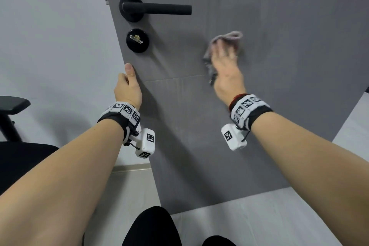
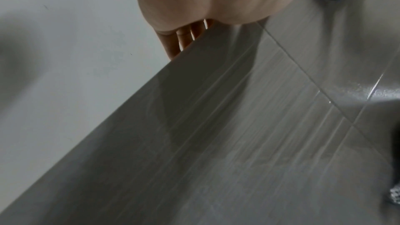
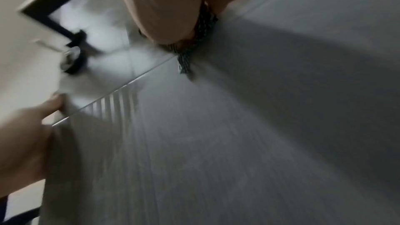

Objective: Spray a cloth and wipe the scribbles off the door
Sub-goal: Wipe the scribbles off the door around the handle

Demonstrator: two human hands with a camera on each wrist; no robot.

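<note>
The grey door [image 1: 259, 106] fills the head view. My right hand [image 1: 225, 56] holds a bunched greyish cloth [image 1: 229, 36] against the door's face, right of and below the black lever handle [image 1: 159, 9]. The hand is blurred by motion. A checked end of the cloth [image 3: 186, 61] hangs out under the palm in the right wrist view. My left hand [image 1: 127, 84] grips the door's free edge below the round lock [image 1: 137, 40], thumb on the front and fingers [image 2: 184, 40] behind. I make out no scribbles on the door.
A black office chair [image 1: 14, 106] with an armrest stands at the left by the pale wall. The light floor [image 1: 259, 215] lies beneath the door. My dark-clothed knees [image 1: 151, 229] sit at the bottom edge.
</note>
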